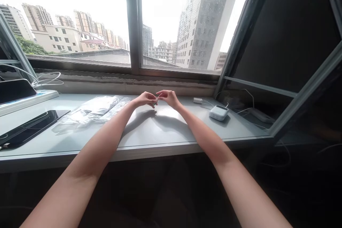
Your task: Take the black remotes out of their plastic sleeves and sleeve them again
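Over the far middle of the white desk [160,133], both of my arms reach out and the hands meet at the fingertips. My left hand [145,99] is closed, its fingers pinched around something small that I cannot make out. Thumb and fingers of my right hand [168,97] pinch close against the same spot. Whatever lies between them is mostly hidden by the fingers. Shadows of both hands fall on the desk just below. Left of my left hand lie clear plastic bags [93,110].
A dark tablet [34,124] lies at the left, with a phone [16,91] propped behind it. On the right are a white power bank [218,112], a small white adapter [197,100] and a power strip [260,114] with cables. A window frame [133,25] stands behind the desk.
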The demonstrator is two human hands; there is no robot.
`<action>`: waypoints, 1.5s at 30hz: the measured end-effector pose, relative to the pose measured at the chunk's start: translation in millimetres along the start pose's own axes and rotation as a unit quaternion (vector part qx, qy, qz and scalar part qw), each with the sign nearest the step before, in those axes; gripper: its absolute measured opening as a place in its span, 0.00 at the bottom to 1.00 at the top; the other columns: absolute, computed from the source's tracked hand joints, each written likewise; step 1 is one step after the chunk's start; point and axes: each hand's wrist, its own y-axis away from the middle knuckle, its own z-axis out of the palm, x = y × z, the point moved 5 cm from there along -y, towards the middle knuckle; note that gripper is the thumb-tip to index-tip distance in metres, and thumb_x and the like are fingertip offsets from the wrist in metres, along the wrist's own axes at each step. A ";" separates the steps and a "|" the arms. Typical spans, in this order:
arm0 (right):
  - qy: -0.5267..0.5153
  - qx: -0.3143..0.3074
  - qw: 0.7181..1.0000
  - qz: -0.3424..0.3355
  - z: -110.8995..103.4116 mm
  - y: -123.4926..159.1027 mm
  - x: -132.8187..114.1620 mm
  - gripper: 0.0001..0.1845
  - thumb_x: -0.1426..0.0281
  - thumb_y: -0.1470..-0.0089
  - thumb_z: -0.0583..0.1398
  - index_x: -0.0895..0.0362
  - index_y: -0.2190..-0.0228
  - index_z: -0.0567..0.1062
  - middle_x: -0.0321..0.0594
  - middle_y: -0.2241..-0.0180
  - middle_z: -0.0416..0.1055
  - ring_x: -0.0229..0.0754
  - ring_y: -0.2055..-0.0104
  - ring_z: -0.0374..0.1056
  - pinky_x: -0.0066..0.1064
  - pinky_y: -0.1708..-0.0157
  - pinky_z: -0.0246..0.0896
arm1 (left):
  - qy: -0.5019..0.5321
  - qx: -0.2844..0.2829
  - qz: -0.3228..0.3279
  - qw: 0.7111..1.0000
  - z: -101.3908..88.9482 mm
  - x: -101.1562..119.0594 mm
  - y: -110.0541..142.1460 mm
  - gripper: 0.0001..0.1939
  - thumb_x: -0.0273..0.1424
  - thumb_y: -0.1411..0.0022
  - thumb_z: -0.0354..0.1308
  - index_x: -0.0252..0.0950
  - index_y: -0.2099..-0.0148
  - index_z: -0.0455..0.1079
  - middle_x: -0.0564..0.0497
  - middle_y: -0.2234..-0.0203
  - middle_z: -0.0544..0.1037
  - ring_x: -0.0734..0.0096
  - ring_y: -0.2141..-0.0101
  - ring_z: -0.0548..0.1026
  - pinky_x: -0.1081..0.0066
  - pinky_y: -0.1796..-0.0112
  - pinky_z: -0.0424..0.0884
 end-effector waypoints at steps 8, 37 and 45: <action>0.126 0.016 0.992 0.014 -3.7 6.7 -9.5 0.10 0.64 0.41 0.63 0.57 0.71 0.76 0.32 0.80 0.71 0.36 0.80 0.65 0.28 0.69 0.62 | -0.032 0.026 0.052 0.998 8.4 0.5 -7.5 0.21 0.41 0.58 0.75 0.29 0.69 0.77 0.42 0.75 0.79 0.63 0.73 0.77 0.55 0.66 0.79; 0.313 -0.168 0.928 0.110 -2.7 16.3 -16.7 0.22 0.58 0.34 0.48 0.53 0.71 0.74 0.35 0.74 0.71 0.41 0.69 0.66 0.27 0.72 0.51 | -0.001 0.004 0.066 0.998 9.5 -5.0 -10.1 0.20 0.36 0.57 0.75 0.25 0.68 0.75 0.43 0.75 0.80 0.68 0.74 0.79 0.65 0.69 0.80; 0.258 -0.128 0.940 0.181 -7.2 15.2 -8.9 0.27 0.56 0.35 0.46 0.56 0.74 0.74 0.39 0.74 0.72 0.41 0.70 0.66 0.28 0.72 0.51 | -0.183 0.116 0.138 0.966 15.8 11.7 -12.2 0.13 0.32 0.54 0.73 0.28 0.71 0.76 0.48 0.77 0.79 0.76 0.81 0.75 0.74 0.74 0.74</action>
